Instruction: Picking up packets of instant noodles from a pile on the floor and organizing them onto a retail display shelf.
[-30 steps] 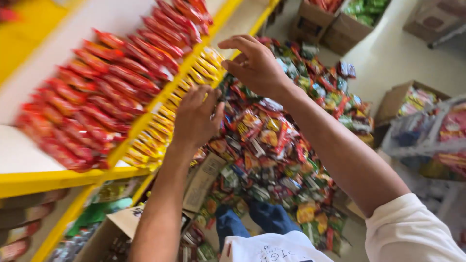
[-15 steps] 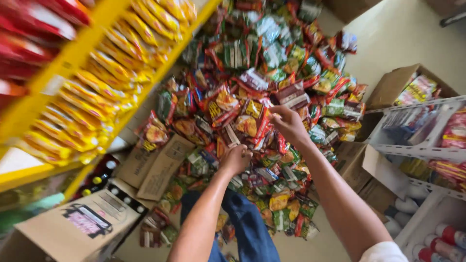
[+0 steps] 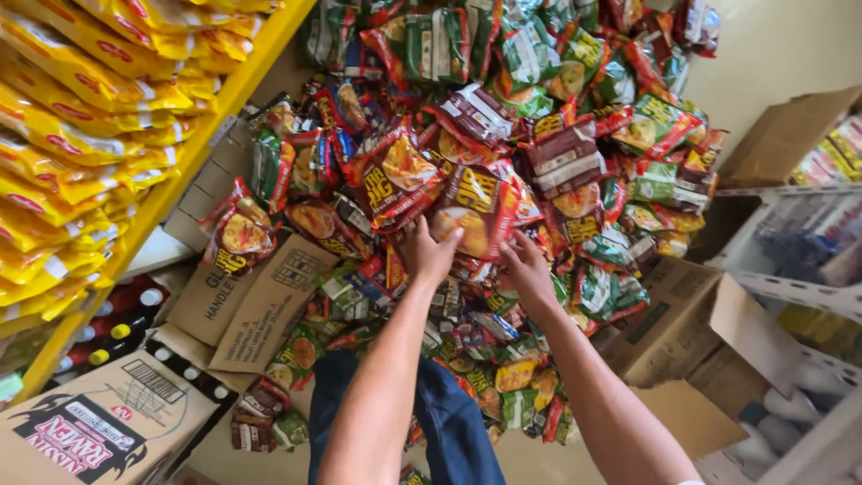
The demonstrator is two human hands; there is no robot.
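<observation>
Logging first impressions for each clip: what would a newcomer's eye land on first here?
The big heap of snack packets in red, green and brown covers the floor at centre, with the left hand and right hand both reaching into it. At upper left, a yellow shelf is packed with yellow packets; open cardboard boxes flank the heap.

Shop stockroom or aisle. Evidence: yellow shelf lined with identical yellow snack packets; large floor heap of instant-noodle packets; opened cardboard cartons; white wire rack alongside.
</observation>
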